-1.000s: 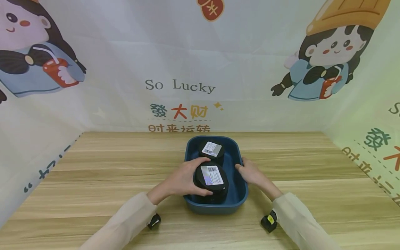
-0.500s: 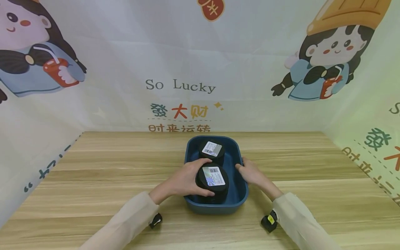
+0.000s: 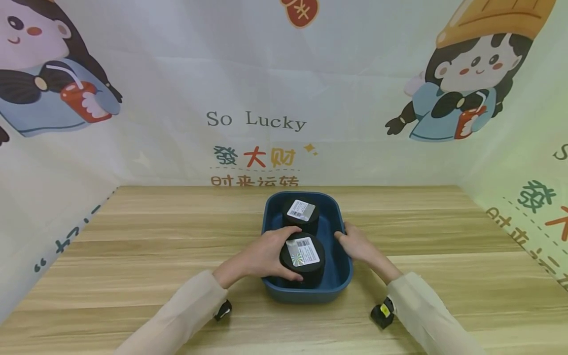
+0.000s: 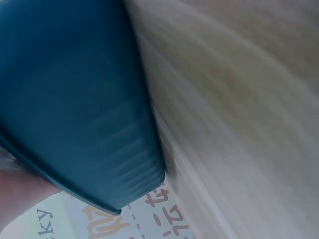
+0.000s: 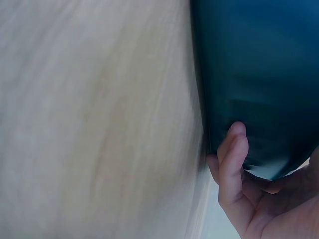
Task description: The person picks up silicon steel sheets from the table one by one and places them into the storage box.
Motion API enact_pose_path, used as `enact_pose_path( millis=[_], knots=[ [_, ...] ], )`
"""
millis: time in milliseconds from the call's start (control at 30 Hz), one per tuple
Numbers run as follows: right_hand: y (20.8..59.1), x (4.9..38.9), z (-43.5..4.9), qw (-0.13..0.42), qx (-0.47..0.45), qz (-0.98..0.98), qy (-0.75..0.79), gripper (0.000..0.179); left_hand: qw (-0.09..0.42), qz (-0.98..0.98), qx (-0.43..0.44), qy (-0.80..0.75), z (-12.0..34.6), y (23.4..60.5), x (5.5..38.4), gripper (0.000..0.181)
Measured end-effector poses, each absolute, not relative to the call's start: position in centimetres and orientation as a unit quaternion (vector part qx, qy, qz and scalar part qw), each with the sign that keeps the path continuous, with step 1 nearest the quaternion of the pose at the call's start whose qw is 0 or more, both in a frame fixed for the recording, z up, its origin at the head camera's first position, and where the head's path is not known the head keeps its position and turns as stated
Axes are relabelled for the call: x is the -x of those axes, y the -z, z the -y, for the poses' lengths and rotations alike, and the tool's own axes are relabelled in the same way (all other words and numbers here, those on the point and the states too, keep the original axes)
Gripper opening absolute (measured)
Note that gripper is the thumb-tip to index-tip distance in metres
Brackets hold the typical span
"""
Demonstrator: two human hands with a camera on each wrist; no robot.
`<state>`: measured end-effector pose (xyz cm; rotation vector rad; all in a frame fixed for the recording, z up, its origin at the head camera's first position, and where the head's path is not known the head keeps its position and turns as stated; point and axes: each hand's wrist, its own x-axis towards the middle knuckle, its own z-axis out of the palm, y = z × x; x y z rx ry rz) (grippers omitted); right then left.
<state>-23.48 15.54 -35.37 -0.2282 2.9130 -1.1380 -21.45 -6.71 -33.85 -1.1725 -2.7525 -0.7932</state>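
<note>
A blue rectangular bin (image 3: pixel 308 296) sits on the wooden table in the head view. Inside, along its left side, are two black round containers with white labels on top. My left hand (image 3: pixel 267 253) reaches over the left rim and grips the near container (image 3: pixel 303 252), thumb at the front and fingers behind. Just beyond it stands the far container (image 3: pixel 301 210). On the right rim, my right hand (image 3: pixel 356 245) holds the bin, thumb over the edge; in the right wrist view its fingers (image 5: pixel 232 164) press the outer wall (image 5: pixel 259 84). Both containers are hidden in the wrist views.
The wooden table (image 3: pixel 177 222) extends on both sides of the bin. A printed cloth (image 3: pixel 346 98) with cartoon figures hangs behind and along both sides. A small black device (image 3: pixel 382 313) is at the right wrist, another (image 3: pixel 223 310) at the left.
My left hand and the near container have shifted slightly to the right, and its labelled top has turned a little. The right hand and bin have stayed put.
</note>
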Motion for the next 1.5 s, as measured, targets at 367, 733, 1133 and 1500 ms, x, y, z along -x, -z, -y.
enact_pose_path(
  millis=[367, 733, 1133, 1500],
  knots=[
    [35.29, 23.46, -15.52, 0.004, 0.074, -0.93, 0.359, 0.028, 0.01, 0.897, 0.381, 0.223, 6.67, 33.57, 21.47, 0.086],
    [35.47, 23.66, -15.66, 0.008, 0.072, -0.929, 0.364, 0.031, 0.002, 0.901, 0.38, 0.211, 6.48, 33.59, 21.62, 0.09],
    [35.43, 23.68, -15.58, 0.012, 0.075, -0.929, 0.362, 0.03, -0.002, 0.902, 0.381, 0.205, 6.65, 33.67, 21.51, 0.091],
    [35.27, 23.47, -15.55, 0.028, 0.07, -0.926, 0.371, 0.04, 0.007, 0.893, 0.386, 0.23, 7.18, 33.65, 21.01, 0.091]
  ],
)
